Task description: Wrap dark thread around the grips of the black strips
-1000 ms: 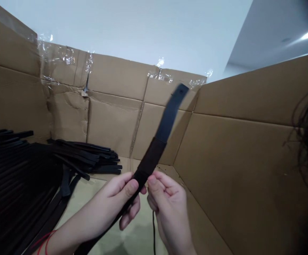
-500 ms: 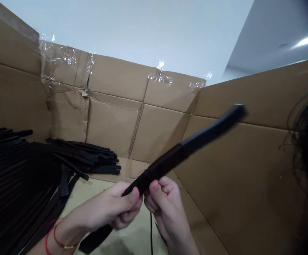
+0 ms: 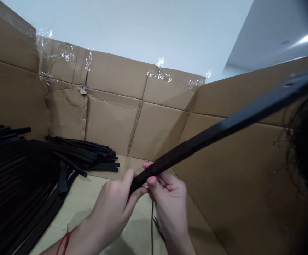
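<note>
A long black strap (image 3: 238, 122) runs from my hands up to the right, and its holed tip reaches the right edge of the view. A dark brown wrapped section (image 3: 171, 157) covers the strap just above my hands. My left hand (image 3: 112, 205) grips the strap's lower end, and my right hand (image 3: 168, 202) pinches it at the wrapped section's lower end. A thin black cord (image 3: 152, 226) hangs below my hands. Small dark pointed tips (image 3: 157, 226), possibly scissors, show under my right hand; the rest is hidden.
Several black straps lie in heaped piles (image 3: 82, 154) on the left, against cardboard walls (image 3: 114, 124) patched with clear tape. Pale cardboard flooring (image 3: 79, 202) lies beneath my hands. Dark strands of hair (image 3: 299, 148) hang in at the right.
The strap has swung from nearly upright to a low slant toward the right, its tip now at the view's edge. My hands have turned with it and stay closed on it.
</note>
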Demonstrator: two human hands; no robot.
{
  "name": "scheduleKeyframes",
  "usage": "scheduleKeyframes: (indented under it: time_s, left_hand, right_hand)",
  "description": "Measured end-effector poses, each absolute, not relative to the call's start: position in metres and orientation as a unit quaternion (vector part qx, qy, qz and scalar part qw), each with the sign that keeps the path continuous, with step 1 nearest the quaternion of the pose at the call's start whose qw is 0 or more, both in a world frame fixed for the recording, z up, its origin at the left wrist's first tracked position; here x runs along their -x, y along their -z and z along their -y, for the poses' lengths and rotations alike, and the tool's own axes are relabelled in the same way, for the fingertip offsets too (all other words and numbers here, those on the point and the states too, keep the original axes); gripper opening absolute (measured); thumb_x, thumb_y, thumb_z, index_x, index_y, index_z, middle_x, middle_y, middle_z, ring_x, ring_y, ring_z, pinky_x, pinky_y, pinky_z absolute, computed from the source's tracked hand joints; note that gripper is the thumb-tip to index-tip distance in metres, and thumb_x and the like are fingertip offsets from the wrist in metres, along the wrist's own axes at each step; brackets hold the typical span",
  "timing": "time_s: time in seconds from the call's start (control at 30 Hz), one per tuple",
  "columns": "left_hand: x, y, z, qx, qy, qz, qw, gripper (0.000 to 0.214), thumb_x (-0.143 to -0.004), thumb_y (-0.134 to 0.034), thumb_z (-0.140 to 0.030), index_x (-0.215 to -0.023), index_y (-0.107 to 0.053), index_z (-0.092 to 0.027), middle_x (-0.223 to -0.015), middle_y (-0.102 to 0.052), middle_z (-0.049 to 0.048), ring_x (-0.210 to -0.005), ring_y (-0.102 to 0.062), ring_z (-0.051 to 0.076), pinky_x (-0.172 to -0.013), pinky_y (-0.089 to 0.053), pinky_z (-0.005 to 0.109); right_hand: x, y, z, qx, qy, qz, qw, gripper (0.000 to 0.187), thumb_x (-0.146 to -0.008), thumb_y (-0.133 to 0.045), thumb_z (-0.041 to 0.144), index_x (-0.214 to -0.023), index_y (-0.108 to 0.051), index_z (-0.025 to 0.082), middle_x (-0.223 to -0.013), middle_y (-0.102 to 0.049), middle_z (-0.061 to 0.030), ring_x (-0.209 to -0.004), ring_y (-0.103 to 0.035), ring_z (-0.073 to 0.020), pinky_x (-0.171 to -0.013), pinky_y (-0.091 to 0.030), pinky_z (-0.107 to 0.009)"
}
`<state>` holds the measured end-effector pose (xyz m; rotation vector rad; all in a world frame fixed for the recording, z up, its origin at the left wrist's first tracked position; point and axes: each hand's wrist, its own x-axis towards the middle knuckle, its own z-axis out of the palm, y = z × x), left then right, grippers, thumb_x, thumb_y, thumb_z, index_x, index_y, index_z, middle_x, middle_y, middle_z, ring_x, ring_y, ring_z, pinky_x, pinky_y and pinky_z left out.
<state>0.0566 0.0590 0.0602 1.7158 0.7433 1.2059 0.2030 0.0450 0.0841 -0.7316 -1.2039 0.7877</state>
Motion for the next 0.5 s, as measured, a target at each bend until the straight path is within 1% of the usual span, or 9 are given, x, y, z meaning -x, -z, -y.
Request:
scheduleKeyframes:
  time_s: [0.07, 0.13, 0.17, 0.23, 0.3, 0.37, 0.43, 0.47, 0.5]
  left_hand:
    - [-0.049, -0.064, -0.058, -0.723, -0.408, -0.273, 0.485, 0.043, -0.085, -0.052, -0.062, -0.08, -0.051, -0.019, -0.058, -0.043, -0.0036, -0.051, -0.036, 0.01, -0.046, -0.024, 0.021]
    - [-0.044, -0.066, -0.06, -0.738, -0.3, -0.214, 0.566, 0.051, -0.087, -0.04, -0.068, -0.083, -0.052, -0.019, -0.052, -0.04, -0.0059, -0.043, -0.034, 0.009, -0.043, -0.025, 0.021]
    - [-0.044, -0.066, -0.063, -0.738, -0.298, -0.208, 0.569, 0.052, -0.087, -0.038, -0.069, -0.084, -0.052, -0.018, -0.051, -0.041, -0.0059, -0.043, -0.035, 0.01, -0.043, -0.027, 0.021]
    - [-0.047, -0.063, -0.069, -0.731, -0.399, -0.257, 0.49, 0.048, -0.087, -0.044, -0.066, -0.08, -0.051, -0.019, -0.054, -0.046, -0.0043, -0.047, -0.039, 0.01, -0.047, -0.029, 0.02]
    - [-0.055, -0.058, -0.075, -0.703, -0.488, -0.309, 0.414, 0.047, -0.087, -0.048, -0.063, -0.072, -0.048, -0.019, -0.055, -0.044, -0.0042, -0.05, -0.038, 0.009, -0.048, -0.027, 0.02]
    - [-0.06, -0.055, -0.077, -0.687, -0.455, -0.29, 0.486, 0.054, -0.088, -0.034, -0.07, -0.07, -0.043, -0.02, -0.049, -0.036, -0.0067, -0.042, -0.031, 0.008, -0.042, -0.023, 0.02]
    - [-0.061, -0.055, -0.076, -0.689, -0.373, -0.226, 0.578, 0.06, -0.086, -0.019, -0.075, -0.074, -0.043, -0.021, -0.046, -0.032, -0.0089, -0.036, -0.025, 0.008, -0.038, -0.022, 0.021]
    - [-0.059, -0.057, -0.074, -0.698, -0.366, -0.216, 0.576, 0.06, -0.086, -0.02, -0.075, -0.077, -0.045, -0.021, -0.047, -0.034, -0.0087, -0.037, -0.027, 0.008, -0.038, -0.023, 0.02]
    - [-0.056, -0.06, -0.073, -0.711, -0.395, -0.228, 0.535, 0.056, -0.087, -0.027, -0.073, -0.081, -0.047, -0.02, -0.051, -0.039, -0.0073, -0.041, -0.032, 0.009, -0.041, -0.026, 0.02]
  right_hand:
    - [-0.201, -0.084, -0.043, 0.308, -0.395, 0.587, 0.637, 0.031, -0.067, -0.082, 0.046, -0.079, -0.077, 0.018, -0.055, -0.057, 0.0009, -0.046, -0.043, -0.0093, -0.042, -0.037, -0.021]
    - [-0.198, -0.083, -0.041, 0.317, -0.376, 0.599, 0.632, 0.029, -0.071, -0.079, 0.045, -0.072, -0.075, 0.016, -0.053, -0.052, 0.0011, -0.045, -0.041, -0.0095, -0.041, -0.034, -0.022]
    - [-0.196, -0.082, -0.041, 0.328, -0.348, 0.584, 0.656, 0.029, -0.074, -0.078, 0.044, -0.07, -0.073, 0.016, -0.054, -0.052, 0.0008, -0.047, -0.04, -0.0099, -0.042, -0.034, -0.022]
    - [-0.19, -0.08, -0.044, 0.336, -0.317, 0.544, 0.7, 0.029, -0.077, -0.075, 0.044, -0.072, -0.072, 0.016, -0.053, -0.046, 0.0028, -0.045, -0.034, -0.0086, -0.041, -0.029, -0.022]
    - [-0.187, -0.078, -0.049, 0.314, -0.377, 0.544, 0.681, 0.033, -0.076, -0.075, 0.047, -0.082, -0.073, 0.015, -0.05, -0.035, 0.0068, -0.043, -0.022, -0.0059, -0.039, -0.02, -0.02]
    - [-0.187, -0.075, -0.055, 0.295, -0.448, 0.554, 0.636, 0.039, -0.074, -0.076, 0.048, -0.092, -0.073, 0.013, -0.05, -0.031, 0.0087, -0.043, -0.015, -0.0042, -0.039, -0.013, -0.019]
    - [-0.189, -0.073, -0.058, 0.303, -0.449, 0.539, 0.645, 0.04, -0.073, -0.078, 0.046, -0.095, -0.073, 0.013, -0.052, -0.035, 0.0076, -0.044, -0.015, -0.0038, -0.04, -0.011, -0.02]
    - [-0.19, -0.072, -0.059, 0.314, -0.427, 0.528, 0.664, 0.039, -0.073, -0.079, 0.045, -0.095, -0.073, 0.013, -0.054, -0.038, 0.0067, -0.044, -0.016, -0.004, -0.04, -0.011, -0.02]
    - [-0.191, -0.072, -0.059, 0.321, -0.406, 0.522, 0.678, 0.038, -0.072, -0.079, 0.044, -0.095, -0.074, 0.014, -0.055, -0.039, 0.0061, -0.044, -0.017, -0.0044, -0.04, -0.011, -0.02]
